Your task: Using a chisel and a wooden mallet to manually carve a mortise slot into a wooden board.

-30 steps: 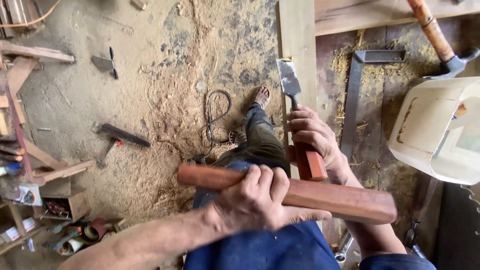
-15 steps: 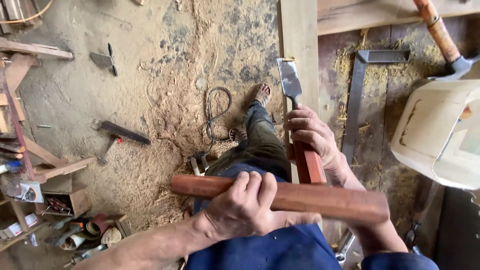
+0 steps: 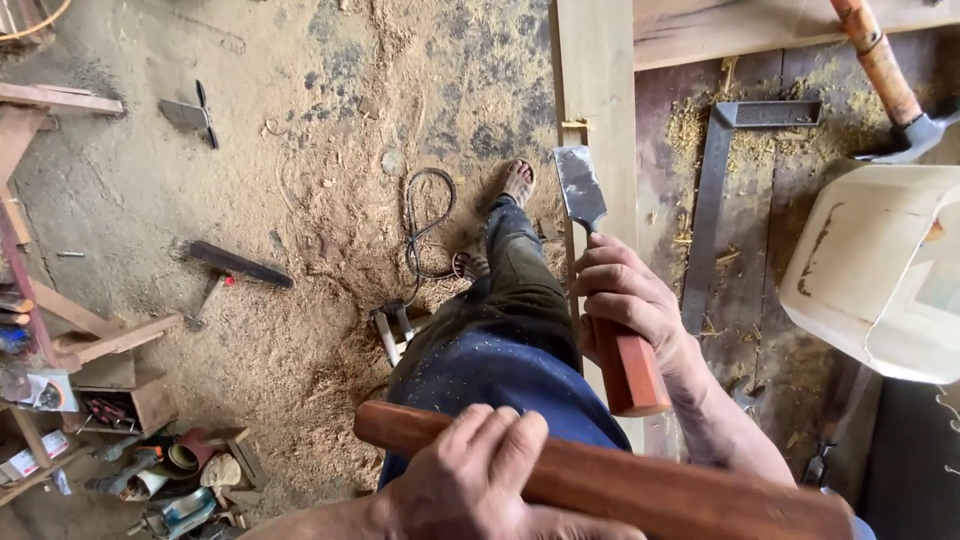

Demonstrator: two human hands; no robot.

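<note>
1. Right hand [image 3: 625, 295] — closed around the reddish wooden handle of a broad chisel [image 3: 600, 290]; the handle's butt end projected below the fist, and the flat steel blade pointed away from the person, its edge lying at the left margin of a pale wooden plank [image 3: 598, 90].
2. Left hand [image 3: 480, 475] — wrapped over a thick, round reddish wooden mallet [image 3: 610, 485] held crosswise at the bottom of the view; the fingers curled over its top, and the mallet sat nearer the camera than the chisel handle, apart from it.
3. Tabletop [image 3: 760, 280] — dark boards strewn with sawdust, to the right of the plank. On it lay a steel carpenter's square [image 3: 715, 190], its long arm running beside the chisel hand.
4. A hammer [image 3: 885, 75] with an orange-brown handle lay at the upper right, just above a cream-coloured curved panel [image 3: 880, 270].
5. Floor [image 3: 300, 180] — covered in sawdust and shavings. The person's sandalled foot [image 3: 517, 182] rested beside a loop of dark cord [image 3: 425, 220].
6. Farther left lay a dark flat bar [image 3: 235, 263]; scrap timber and small clutter occupied the left edge.
</note>
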